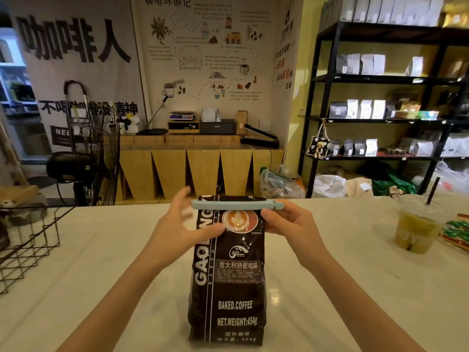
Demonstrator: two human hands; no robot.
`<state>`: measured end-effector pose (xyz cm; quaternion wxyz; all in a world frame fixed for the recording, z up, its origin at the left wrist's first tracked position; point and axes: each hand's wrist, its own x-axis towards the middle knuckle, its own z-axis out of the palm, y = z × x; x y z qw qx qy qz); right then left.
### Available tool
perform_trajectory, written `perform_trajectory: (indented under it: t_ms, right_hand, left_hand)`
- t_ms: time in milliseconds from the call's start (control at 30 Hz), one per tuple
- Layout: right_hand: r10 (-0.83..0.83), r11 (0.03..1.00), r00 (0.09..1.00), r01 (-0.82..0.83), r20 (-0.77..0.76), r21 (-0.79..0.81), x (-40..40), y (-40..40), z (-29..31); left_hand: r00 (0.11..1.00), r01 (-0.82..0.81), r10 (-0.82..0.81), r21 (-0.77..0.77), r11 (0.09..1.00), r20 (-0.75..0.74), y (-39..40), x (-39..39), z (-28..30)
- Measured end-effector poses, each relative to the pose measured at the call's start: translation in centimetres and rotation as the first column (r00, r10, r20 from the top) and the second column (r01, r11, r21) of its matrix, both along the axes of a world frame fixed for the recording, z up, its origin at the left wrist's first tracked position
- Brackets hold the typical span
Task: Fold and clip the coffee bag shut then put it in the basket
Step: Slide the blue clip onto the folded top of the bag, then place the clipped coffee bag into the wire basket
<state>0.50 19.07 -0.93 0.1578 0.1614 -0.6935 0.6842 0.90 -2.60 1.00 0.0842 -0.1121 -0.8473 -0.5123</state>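
Observation:
A dark brown coffee bag point(228, 283) stands upright on the white counter in front of me. Its top is folded over, and a light blue clip point(236, 205) lies across the fold from edge to edge. My left hand point(187, 224) holds the bag's upper left side, thumb pressed on the front and fingers blurred behind the clip's left end. My right hand point(289, 222) grips the upper right side just below the clip's hinge end. A black wire basket point(28, 240) sits at the counter's left edge.
An iced drink in a plastic cup point(416, 224) with a black straw stands on the right of the counter, beside green and red packets point(455, 235). Beyond the counter are a fan point(94, 153), wooden bins and shelves of bags.

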Motion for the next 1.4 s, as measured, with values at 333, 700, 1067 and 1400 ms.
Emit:
perform_trajectory:
  t_ms: [333,700,1067,1400]
  right_hand:
    - [0.215,0.938,0.855,-0.315,0.472,0.144,0.0,-1.0,-2.4]
    - [0.298,0.925,0.921,-0.344,0.251,0.163,-2.1,-4.1,1.7]
    - [0.52,0.842,0.852,-0.522,0.056,0.135,-4.5,-19.6,7.0]
    - [0.7,0.689,0.712,-0.694,0.058,0.208,-4.5,-38.9,7.8]
  left_hand:
    - [0.925,0.094,-0.19,0.286,0.954,0.33,-0.8,0.3,-3.2]
    - [0.996,-0.031,-0.003,0.378,0.925,0.088,-2.8,1.5,0.3]
    - [0.911,-0.293,0.377,0.38,0.877,-0.169,-15.1,4.2,6.5]
    - [0.731,-0.528,0.637,0.388,0.755,-0.245,-31.0,7.7,6.1]
